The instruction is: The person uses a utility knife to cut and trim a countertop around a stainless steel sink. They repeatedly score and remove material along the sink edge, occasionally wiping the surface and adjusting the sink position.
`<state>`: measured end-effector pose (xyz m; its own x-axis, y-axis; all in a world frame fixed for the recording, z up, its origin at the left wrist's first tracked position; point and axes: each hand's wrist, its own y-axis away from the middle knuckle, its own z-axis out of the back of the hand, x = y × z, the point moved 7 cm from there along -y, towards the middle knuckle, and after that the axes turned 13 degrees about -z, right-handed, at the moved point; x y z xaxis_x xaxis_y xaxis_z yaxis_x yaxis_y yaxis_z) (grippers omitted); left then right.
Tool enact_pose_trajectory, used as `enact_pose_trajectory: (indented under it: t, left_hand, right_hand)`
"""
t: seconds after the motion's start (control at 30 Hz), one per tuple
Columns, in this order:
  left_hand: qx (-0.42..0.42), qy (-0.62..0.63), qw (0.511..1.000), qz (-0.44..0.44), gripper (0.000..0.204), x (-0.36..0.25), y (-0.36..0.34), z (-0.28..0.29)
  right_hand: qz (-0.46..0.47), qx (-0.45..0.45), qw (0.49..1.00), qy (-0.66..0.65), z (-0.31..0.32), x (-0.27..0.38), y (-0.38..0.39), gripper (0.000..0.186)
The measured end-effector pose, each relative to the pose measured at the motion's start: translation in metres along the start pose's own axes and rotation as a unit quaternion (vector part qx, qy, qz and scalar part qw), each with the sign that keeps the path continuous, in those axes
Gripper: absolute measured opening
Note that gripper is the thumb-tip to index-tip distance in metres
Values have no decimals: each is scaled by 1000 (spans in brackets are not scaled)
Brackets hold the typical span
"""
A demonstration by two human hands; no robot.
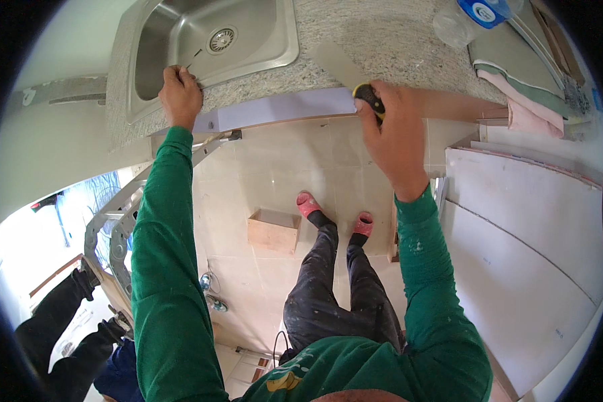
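Observation:
My right hand (396, 127) is closed around the yellow-and-black handle of a putty knife (340, 65). Its broad grey blade lies over the speckled stone countertop (268, 84), pointing away and to the left. At the front rim of the steel sink (285, 40), my left hand (181, 97) has its fingers pinched together. A thin dark sliver (195, 57) shows just past those fingertips, over the basin; what the fingers hold, if anything, is too small to name.
A clear plastic bottle (459, 23) and folded cloths (526, 87) lie at the counter's right end. Large white panels (516, 248) stand on the right. Below are a wooden box (273, 231) and a metal ladder (117, 234). Another person's dark-trousered legs (60, 335) show at lower left.

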<state>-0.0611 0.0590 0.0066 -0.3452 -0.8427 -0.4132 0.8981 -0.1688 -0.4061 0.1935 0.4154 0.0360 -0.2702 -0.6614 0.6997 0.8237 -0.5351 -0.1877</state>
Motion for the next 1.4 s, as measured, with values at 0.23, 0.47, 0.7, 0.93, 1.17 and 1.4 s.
enact_pose_trajectory:
  t: [0.23, 0.47, 0.7, 0.93, 1.17, 1.4]
  left_hand:
    - [6, -36, 999, -5, 32, 8, -2, 0]
    - [0, -32, 999, 12, 31, 1, -2, 1]
    - [9, -19, 999, 46, 31, -3, 4, 8]
    - [23, 0, 999, 41, 32, -5, 2, 1]
    - [11, -9, 1000, 17, 31, 4, 2, 3]
    - [16, -13, 1000, 10, 30, -2, -2, -3]
  right_hand:
    - [16, 4, 1000, 14, -7, 4, 2, 33]
    - [137, -110, 968, 178, -21, -6, -125, 33]
    - [219, -285, 910, 207, -10, 27, -104, 28]
    - [-188, 292, 827, -442, -145, -2, 58, 24]
    - [-367, 253, 255, -858, -265, 18, 34, 24]
    - [-371, 240, 275, -854, -274, 35, 43, 32]
